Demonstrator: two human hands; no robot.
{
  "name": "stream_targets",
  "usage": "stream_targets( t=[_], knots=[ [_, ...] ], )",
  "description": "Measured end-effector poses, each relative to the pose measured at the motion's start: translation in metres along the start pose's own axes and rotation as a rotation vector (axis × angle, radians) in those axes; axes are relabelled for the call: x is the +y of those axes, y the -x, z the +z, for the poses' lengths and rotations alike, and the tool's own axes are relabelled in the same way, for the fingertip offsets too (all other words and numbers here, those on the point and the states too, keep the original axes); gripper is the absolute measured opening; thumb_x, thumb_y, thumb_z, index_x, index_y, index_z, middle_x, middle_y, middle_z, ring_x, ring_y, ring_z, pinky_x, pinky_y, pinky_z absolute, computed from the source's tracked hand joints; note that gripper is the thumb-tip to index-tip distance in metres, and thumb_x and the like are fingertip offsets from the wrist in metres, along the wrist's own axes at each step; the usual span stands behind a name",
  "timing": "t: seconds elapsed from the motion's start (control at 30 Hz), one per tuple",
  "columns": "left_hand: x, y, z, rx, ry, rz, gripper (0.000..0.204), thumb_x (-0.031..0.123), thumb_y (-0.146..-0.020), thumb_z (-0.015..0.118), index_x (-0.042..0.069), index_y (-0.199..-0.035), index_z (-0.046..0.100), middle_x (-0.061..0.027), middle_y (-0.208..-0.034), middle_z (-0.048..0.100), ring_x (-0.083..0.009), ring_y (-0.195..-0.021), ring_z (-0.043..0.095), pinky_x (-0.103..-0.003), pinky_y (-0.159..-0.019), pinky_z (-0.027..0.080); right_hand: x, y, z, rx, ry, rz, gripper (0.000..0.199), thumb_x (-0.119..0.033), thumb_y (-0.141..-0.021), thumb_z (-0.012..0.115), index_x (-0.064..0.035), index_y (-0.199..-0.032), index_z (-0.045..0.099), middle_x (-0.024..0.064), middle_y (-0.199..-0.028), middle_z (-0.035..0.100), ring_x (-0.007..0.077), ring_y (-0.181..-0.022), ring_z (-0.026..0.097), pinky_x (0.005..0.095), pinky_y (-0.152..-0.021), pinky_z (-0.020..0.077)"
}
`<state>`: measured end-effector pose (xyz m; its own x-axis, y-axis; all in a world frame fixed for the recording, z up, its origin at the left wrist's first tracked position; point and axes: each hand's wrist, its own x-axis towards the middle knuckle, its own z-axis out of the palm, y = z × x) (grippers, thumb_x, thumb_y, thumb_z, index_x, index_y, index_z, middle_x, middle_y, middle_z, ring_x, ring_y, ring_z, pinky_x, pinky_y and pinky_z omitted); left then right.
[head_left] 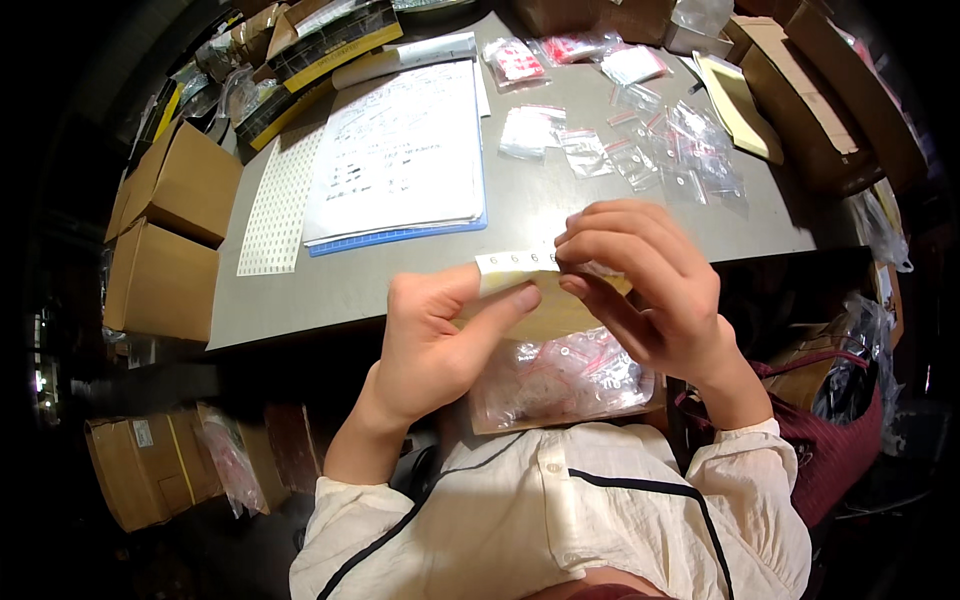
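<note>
My left hand [440, 335] grips a sheet of small white number stickers [505, 263] between thumb and fingers. The sheet is bent over, so a row of printed stickers faces up along its top edge, and its yellowish backing [545, 318] hangs below. At the right end of that row, my right hand [645, 280] pinches the sheet with thumb and forefinger, its other fingers curled above. Whether a single sticker is lifted there I cannot tell. Just under the hands, an open carton [565, 385] in front of my body holds clear zip bags with red seals.
On the grey table [400, 270] lie papers [395, 150] on a blue clipboard and another sticker sheet [280, 200]. Several small zip bags [660, 150] spread toward the back right. Cardboard boxes [165, 230] stand at the left, and a brown carton [800, 110] at the right.
</note>
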<state>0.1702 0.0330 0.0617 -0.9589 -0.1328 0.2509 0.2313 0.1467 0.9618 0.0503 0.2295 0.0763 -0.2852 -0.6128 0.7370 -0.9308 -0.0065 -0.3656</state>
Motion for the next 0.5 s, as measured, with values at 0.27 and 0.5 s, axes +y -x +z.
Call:
stream_targets(
  t=[0.27,0.5],
  knots=[
    [-0.030,-0.022,-0.003,0.007,-0.186,0.222,0.012,0.002,-0.088,0.077,-0.003,-0.099,0.078,-0.0180,-0.074,0.070,-0.0225,-0.060,0.066,-0.034,-0.056,0.050,0.012,-0.004,0.009,-0.043,-0.021,0.079,0.023,0.011,-0.075,0.076,0.0035,-0.097,0.072,0.0133,-0.097,0.073,0.0302,-0.094,0.070,0.0379,-0.082,0.0552],
    [-0.042,-0.044,-0.013,-0.226,-0.279,0.037,0.017,-0.003,-0.093,0.071,-0.007,-0.109,0.078,-0.0094,-0.090,0.079,-0.0091,-0.083,0.069,-0.026,-0.072,0.055,0.040,-0.004,0.003,-0.132,-0.070,0.156,0.017,0.002,-0.076,0.074,-0.0008,-0.093,0.071,0.0096,-0.092,0.072,0.0271,-0.092,0.070,0.0375,-0.087,0.0515]
  ],
)
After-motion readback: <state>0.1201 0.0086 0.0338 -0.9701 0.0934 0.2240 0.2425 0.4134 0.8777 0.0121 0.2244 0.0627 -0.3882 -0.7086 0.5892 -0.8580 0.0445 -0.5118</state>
